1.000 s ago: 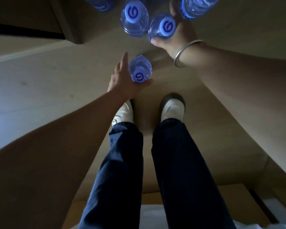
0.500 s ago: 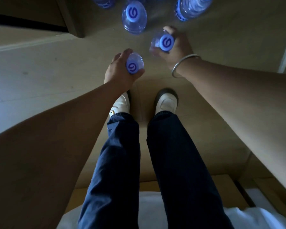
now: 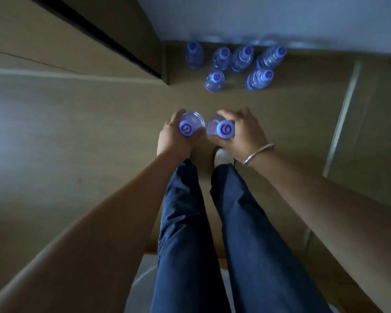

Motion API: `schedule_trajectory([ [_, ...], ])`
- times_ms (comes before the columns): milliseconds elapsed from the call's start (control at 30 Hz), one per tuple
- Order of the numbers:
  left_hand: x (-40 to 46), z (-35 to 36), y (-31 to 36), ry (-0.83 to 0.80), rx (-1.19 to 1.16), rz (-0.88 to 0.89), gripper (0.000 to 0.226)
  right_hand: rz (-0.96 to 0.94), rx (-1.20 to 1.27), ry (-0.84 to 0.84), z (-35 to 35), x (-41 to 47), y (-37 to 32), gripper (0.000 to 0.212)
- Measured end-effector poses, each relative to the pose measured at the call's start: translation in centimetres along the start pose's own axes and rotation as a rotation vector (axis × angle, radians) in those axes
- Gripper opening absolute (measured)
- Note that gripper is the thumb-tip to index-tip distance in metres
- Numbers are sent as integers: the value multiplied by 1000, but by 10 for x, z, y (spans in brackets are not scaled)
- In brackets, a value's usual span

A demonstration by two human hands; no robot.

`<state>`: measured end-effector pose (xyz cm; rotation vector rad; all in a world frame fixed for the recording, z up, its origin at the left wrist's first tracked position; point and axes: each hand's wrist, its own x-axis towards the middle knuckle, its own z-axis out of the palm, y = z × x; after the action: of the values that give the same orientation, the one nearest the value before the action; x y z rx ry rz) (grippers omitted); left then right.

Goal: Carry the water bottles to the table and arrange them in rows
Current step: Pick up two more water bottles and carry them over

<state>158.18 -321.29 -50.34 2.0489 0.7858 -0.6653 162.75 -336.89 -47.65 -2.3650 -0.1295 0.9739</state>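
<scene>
Two upright water bottles (image 3: 191,125), caps toward camera, one gripped in each of the hands (image 3: 244,132).

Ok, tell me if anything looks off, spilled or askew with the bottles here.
Nothing stands out. The left hand and the right hand each grip one capped bottle. Six more bottles stand upright on the floor near the wall, loosely grouped, with no visible spill.

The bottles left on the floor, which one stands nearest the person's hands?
The front-left bottle, alone ahead of the back row, closest to the left hand.
</scene>
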Motion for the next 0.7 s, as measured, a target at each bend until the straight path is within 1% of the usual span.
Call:
schedule_trajectory([
  [133, -77, -55, 3, 136, -112, -56, 58, -169, -102, -15, -30, -52, -54, 65],
  [300, -168, -121, 2, 324, -258, -136, 53, -354, -190, -117, -52, -102, -134, 63],
  [433, -225, -173, -8, 436, -294, -203, 59, -506, -290, -201, -51, -139, -199, 57],
  [533, -261, -213, -19, 512, -328, -198, 58, -625, -409, -274, -41, -157, -250, 58],
  [600, -285, -238, -33, 588, -386, -215, 53, -702, -486, -297, -32, -167, -288, 60],
  [700, -309, -270, -54, 722, -518, -211, 35, -781, -532, -313, -15, -178, -335, 61],
])
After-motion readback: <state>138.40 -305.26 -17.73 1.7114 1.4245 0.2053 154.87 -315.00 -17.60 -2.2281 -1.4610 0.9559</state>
